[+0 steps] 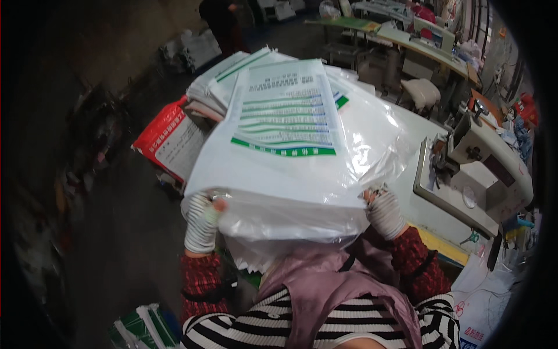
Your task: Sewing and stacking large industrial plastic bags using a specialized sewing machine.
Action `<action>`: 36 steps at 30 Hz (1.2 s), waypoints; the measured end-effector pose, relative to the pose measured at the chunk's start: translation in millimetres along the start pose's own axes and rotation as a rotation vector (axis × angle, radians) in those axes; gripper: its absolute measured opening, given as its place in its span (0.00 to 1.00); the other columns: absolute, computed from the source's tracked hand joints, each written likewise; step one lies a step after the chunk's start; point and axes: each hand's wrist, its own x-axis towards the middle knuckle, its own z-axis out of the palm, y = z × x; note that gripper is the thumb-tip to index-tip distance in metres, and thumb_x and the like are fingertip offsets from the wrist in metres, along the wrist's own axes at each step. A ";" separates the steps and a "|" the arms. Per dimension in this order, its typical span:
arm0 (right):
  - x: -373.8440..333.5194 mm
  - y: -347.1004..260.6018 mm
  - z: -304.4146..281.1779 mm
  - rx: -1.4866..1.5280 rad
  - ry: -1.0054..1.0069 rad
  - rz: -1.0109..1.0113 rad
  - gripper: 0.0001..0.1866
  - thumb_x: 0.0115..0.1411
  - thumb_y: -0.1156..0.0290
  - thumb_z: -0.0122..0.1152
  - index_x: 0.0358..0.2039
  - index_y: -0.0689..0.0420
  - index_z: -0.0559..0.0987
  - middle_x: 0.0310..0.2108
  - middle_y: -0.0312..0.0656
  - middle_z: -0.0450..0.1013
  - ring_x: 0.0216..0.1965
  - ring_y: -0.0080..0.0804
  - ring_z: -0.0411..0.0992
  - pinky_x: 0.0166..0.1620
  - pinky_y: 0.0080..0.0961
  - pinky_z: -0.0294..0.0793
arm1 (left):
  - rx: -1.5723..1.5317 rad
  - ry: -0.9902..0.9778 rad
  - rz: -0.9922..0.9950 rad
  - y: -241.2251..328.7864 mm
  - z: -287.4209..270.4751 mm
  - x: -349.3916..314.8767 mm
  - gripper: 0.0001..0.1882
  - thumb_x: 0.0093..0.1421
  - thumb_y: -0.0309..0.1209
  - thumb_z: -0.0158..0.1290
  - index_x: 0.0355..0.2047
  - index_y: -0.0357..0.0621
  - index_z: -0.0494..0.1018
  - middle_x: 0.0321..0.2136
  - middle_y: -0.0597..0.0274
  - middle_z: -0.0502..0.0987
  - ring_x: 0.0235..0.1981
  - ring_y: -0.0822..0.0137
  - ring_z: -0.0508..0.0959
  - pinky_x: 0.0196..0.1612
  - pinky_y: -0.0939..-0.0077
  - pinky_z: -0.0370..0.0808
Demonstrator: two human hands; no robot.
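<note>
There lay the white bag [282, 131], spread over the near part of the table's pile, its green-striped printed panel face up and its mouth toward the person, reaching to the table's near edge! Out of that mouth sagged clear plastic [290, 224], crumpled, drooping in front of the mauve apron [325, 279].

And the hands! The left hand [202, 224], in a pale striped glove, had its thumb and fingers clamped on the mouth's left corner. Across at the right corner, the right hand [385, 212], gloved the same way, had its bent fingers closed on the bag's edge, fingertips partly hidden in the folds.

Under and beyond the bag, more white bags [224, 75] were heaped toward the table's far left corner, while a red and white bag [174, 139] stuck out past the left edge. Shiny plastic glared just right of the printed panel.

Over on the right, a cream sewing machine [494, 157] stood on the table [401, 189], and scissors [473, 237] with green handles lay near the right end of the near edge. Past the far edge came a pale stool [419, 92], then long workbenches [407, 41], and a person [221, 23] in dark clothes, well apart.
</note>
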 end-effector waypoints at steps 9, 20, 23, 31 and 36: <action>-3.0 -0.9 -1.9 0.084 0.074 0.026 0.05 0.53 0.77 0.51 0.23 0.56 0.75 0.22 0.45 0.69 0.28 0.43 0.69 0.36 0.37 0.70 | 0.471 0.614 0.256 -35.6 12.9 10.2 0.12 0.58 0.30 0.45 0.36 0.32 0.73 0.31 0.56 0.77 0.34 0.67 0.74 0.39 0.74 0.69; -24.3 6.0 -18.5 0.051 0.072 0.032 0.02 0.47 0.74 0.54 0.23 0.54 0.74 0.22 0.40 0.67 0.32 0.37 0.70 0.36 0.35 0.69 | -0.359 0.557 -0.243 48.6 53.7 25.3 0.11 0.63 0.36 0.48 0.28 0.42 0.69 0.22 0.70 0.68 0.23 0.74 0.68 0.28 0.78 0.64; -29.9 9.3 -23.5 0.038 0.200 0.055 0.04 0.46 0.73 0.55 0.25 0.53 0.74 0.22 0.39 0.66 0.32 0.35 0.69 0.35 0.34 0.68 | -0.289 0.461 0.101 58.3 77.9 89.7 0.10 0.63 0.32 0.47 0.25 0.46 0.65 0.23 0.69 0.65 0.29 0.74 0.68 0.34 0.78 0.68; -100.5 7.5 1.9 1.460 0.182 0.696 0.16 0.56 0.62 0.54 0.38 0.62 0.76 0.28 0.55 0.73 0.28 0.52 0.71 0.33 0.36 0.72 | -0.211 -0.131 0.278 147.1 389.4 254.0 0.18 0.63 0.42 0.46 0.29 0.39 0.75 0.28 0.56 0.77 0.29 0.64 0.75 0.34 0.71 0.71; -204.9 -10.0 -15.8 0.911 0.001 1.230 0.15 0.60 0.63 0.50 0.41 0.61 0.73 0.26 0.56 0.73 0.29 0.52 0.73 0.33 0.40 0.72 | 0.785 -0.792 0.431 77.1 551.2 209.6 0.27 0.64 0.51 0.36 0.42 0.40 0.74 0.39 0.39 0.76 0.40 0.46 0.75 0.44 0.60 0.70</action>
